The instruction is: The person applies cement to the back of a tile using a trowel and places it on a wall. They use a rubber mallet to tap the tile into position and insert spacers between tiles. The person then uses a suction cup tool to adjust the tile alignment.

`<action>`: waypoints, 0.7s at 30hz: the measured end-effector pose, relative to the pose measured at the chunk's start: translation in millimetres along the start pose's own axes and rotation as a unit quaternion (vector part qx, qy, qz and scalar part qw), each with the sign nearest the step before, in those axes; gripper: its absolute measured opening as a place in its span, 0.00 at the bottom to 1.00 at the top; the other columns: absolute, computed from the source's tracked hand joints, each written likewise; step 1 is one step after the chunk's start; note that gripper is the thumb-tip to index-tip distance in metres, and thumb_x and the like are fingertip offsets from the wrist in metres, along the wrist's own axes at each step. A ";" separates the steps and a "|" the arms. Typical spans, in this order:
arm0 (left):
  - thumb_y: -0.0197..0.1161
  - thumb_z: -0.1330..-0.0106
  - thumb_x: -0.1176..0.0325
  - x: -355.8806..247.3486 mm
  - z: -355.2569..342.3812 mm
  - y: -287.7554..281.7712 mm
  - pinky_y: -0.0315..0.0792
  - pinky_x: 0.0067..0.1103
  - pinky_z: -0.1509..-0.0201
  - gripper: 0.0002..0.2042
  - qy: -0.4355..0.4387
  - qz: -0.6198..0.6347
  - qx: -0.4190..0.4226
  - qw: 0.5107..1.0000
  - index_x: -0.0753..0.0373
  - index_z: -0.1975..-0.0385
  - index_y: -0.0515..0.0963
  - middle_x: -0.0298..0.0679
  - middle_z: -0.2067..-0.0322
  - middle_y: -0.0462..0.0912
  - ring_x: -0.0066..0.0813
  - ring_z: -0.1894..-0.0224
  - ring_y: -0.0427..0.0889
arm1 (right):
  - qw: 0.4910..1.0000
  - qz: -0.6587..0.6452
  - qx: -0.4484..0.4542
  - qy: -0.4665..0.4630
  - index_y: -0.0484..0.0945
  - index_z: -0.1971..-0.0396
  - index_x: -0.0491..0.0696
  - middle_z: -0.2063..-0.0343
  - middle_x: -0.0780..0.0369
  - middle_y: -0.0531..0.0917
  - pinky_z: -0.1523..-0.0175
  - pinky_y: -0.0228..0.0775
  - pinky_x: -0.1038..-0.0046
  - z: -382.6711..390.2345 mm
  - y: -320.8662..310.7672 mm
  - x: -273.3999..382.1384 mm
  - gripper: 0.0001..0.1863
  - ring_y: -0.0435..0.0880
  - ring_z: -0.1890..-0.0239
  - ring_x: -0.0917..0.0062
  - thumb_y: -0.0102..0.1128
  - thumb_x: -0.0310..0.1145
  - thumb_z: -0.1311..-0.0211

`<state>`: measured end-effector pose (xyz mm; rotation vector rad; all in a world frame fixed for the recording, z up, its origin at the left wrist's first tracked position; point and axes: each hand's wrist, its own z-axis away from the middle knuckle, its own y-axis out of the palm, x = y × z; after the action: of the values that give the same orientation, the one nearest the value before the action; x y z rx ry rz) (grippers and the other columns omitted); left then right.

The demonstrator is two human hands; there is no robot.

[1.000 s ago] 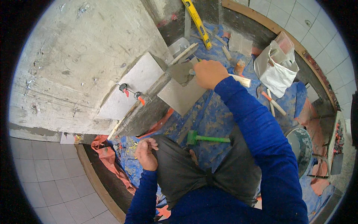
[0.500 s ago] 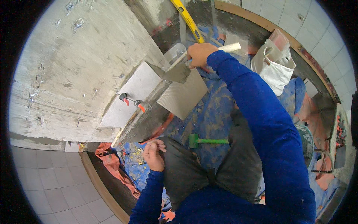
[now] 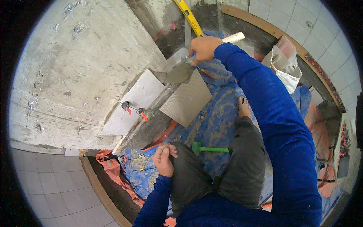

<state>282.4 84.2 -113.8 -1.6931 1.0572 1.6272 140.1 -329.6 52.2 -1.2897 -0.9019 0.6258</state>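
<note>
My right hand [image 3: 206,49] is closed on the blue-grey handle of what looks like a trowel, most of it hidden by the fingers. Just below it, a patch of wet grey mortar [image 3: 178,74] covers the end of the narrow ledge. A square tile [image 3: 187,99], ridged side showing, leans against that ledge. Another pale tile [image 3: 138,100] sits along the concrete slab, with two black fittings [image 3: 133,109] with red levers in front of it. My left hand [image 3: 165,159] rests by my left knee, fingers loosely curled, nothing visible in them.
A green mallet [image 3: 210,149] lies on the muddy blue tarp between my legs. At the top a yellow spirit level [image 3: 190,18] stands tilted beside a clear tub [image 3: 177,56]. White sack [image 3: 287,73] at right; wooden edging [image 3: 100,189] at lower left.
My right hand has moved slightly up, away from the mortar. A thin red-and-yellow tool and my right foot have come into sight. The left hand stays by the knee.
</note>
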 end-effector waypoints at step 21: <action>0.56 0.23 0.65 0.3 3.9 12.0 0.76 0.23 0.66 0.14 -0.014 -0.011 0.013 1.000 0.72 0.62 0.81 0.44 0.65 0.84 0.28 0.69 0.82 | 0.987 -0.082 -0.134 -0.035 0.89 0.53 0.49 0.57 0.54 0.90 0.45 0.79 0.60 41.3 -28.8 -7.1 0.27 0.89 0.52 0.59 0.74 0.52 0.47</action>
<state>270.2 81.0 -113.0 -1.6553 1.0380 1.6115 99.0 -319.0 80.1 -1.4210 -1.1670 0.4321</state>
